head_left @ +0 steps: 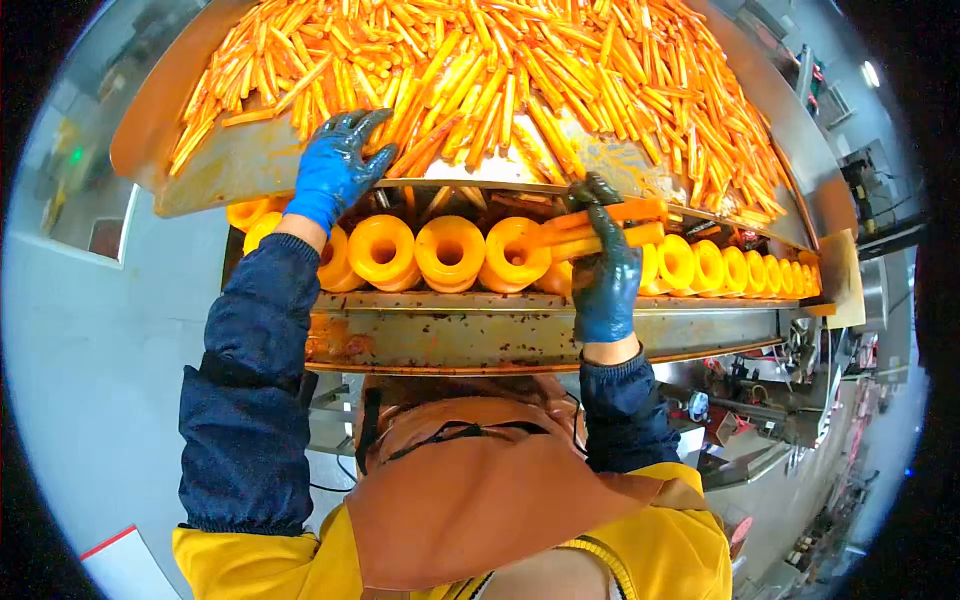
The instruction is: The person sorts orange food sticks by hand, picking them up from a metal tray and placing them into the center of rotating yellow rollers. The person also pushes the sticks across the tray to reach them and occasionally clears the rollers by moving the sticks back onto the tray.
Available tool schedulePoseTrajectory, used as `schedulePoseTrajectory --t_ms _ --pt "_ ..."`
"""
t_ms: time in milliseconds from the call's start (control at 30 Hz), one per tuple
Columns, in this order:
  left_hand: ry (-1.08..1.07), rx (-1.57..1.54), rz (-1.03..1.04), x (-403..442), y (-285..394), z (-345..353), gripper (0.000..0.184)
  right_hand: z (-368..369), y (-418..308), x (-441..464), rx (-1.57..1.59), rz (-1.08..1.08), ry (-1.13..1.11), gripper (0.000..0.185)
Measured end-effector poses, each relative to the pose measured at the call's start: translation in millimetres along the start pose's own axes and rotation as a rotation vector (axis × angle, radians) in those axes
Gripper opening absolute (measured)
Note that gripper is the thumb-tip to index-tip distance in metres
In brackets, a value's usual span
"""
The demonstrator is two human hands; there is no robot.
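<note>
My left hand (345, 168), in a blue glove darkened at the fingers, is at the front edge of a sloping metal tray (235, 160). Its thumb and fingers are apart, close to a pile of oily orange food sticks (480, 80), and nothing shows in its grasp. My right hand (608, 270), gloved the same way, is closed around several orange sticks (625, 212). These lie sideways, their left ends in front of an orange ring-shaped cup (515, 253). More orange cups (450, 252) with round holes stand in a row below the tray edge.
A stained metal ledge (450, 335) runs along the front of the cups, close to my apron (480, 500). At the row's right end stands a tan board (845, 280). Machine parts (770, 400) and tools clutter the right side. A pale floor (110, 370) shows at left.
</note>
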State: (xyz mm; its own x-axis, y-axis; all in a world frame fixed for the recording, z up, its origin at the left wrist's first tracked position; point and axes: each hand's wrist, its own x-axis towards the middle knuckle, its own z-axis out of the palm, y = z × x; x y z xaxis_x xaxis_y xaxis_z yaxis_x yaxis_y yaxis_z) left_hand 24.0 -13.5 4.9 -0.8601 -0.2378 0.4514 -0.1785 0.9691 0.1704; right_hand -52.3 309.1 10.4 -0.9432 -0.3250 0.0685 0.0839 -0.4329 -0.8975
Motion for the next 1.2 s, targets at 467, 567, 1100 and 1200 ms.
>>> schedulePoseTrajectory --t_ms 467,567,1100,1200 --pt "-0.013 0.005 -0.008 0.4 -0.1 1.2 0.047 -12.6 15.0 1.9 -0.044 0.270 -0.107 0.045" --pt "-0.005 0.007 0.003 1.0 0.3 1.1 0.048 -17.8 11.1 5.0 -0.199 0.173 -0.132 0.041" --pt "0.019 0.024 0.026 0.2 -1.0 3.1 0.047 -28.2 17.6 -25.6 -1.228 -0.290 -0.432 0.045" --pt "0.020 0.011 0.022 1.5 -0.6 2.7 0.047 -54.1 8.8 -15.0 -1.007 -0.181 -0.294 0.025"
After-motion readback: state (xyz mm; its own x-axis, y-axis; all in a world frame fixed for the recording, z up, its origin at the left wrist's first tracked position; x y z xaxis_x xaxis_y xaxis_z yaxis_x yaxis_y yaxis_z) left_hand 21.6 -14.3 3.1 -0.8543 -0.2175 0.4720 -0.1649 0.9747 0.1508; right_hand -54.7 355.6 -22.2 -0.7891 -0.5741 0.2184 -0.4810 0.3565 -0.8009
